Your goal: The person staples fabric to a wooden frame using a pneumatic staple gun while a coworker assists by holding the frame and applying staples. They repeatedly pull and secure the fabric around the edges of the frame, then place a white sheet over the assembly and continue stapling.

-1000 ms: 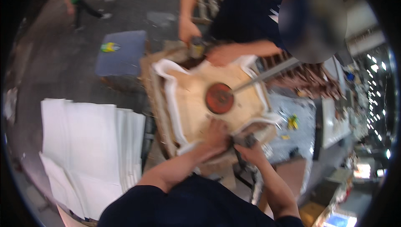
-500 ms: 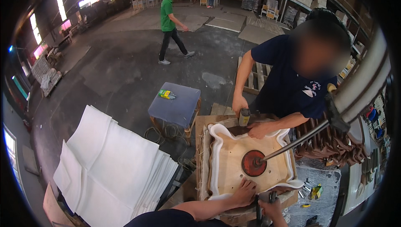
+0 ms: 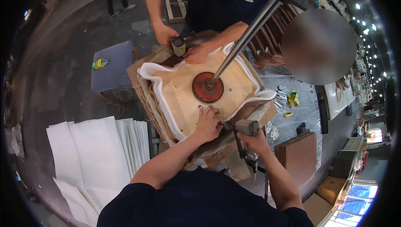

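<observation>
A plywood panel (image 3: 177,101), edged by white padding (image 3: 155,80) and a brown cover (image 3: 246,116), lies under a red round press disc (image 3: 200,93) on a metal rod (image 3: 246,36). At its near edge my left hand (image 3: 209,124) is closed on the brown cover, fingertips bent down on the wood; the exact grip is partly hidden. My right hand (image 3: 255,142) is wrapped round a staple gun (image 3: 247,127), whose nose lies beside that edge. Opposite, a co-worker's hand (image 3: 165,34) holds another staple gun (image 3: 178,47), and their other hand (image 3: 198,54) presses the far edge.
White padding sheets (image 3: 96,151) are stacked at left, near a blue-topped stool (image 3: 110,70) with a small box (image 3: 99,64). On the right, a plastic-covered table (image 3: 307,114) bears staple strips, a yellow-green box (image 3: 293,98) and brown panels (image 3: 298,156). An air hose hangs below my staple gun.
My view has turned right and downward, so the panel sits further left and higher. My right hand's staple gun shows more fully beside the edge. The walking person in green has shifted leftward in view.
</observation>
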Demonstrator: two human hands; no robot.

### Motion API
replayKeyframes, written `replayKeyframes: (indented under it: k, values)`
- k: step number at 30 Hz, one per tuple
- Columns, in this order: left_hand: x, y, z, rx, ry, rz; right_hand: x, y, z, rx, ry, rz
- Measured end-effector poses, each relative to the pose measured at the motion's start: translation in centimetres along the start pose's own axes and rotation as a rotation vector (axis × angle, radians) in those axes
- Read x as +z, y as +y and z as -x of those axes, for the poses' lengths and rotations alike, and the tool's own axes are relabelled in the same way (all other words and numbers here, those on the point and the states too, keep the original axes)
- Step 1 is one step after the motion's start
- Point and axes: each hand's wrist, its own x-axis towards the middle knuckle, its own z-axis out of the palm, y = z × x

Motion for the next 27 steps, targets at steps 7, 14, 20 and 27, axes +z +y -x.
replayKeyframes:
  k: [7, 14, 20, 27]
  values:
    - [-0.3, 0.4, -0.9, -0.066, -0.064, 0.012, 0.8, -1.3, -0.5, 0.078, -0.031, 0.146]
    - [1.0, 0.4, -1.0, -0.088, 0.049, 0.038, 1.4, -2.4, -1.7, 0.147, -0.062, 0.250]
    - [1.1, 0.4, -0.9, -0.098, 0.074, 0.034, 2.6, -3.2, -2.3, 0.200, -0.026, 0.300]
    - [0.4, -0.9, -1.2, -0.043, -0.049, 0.040, 3.1, -2.5, -2.2, 0.180, 0.041, 0.368]
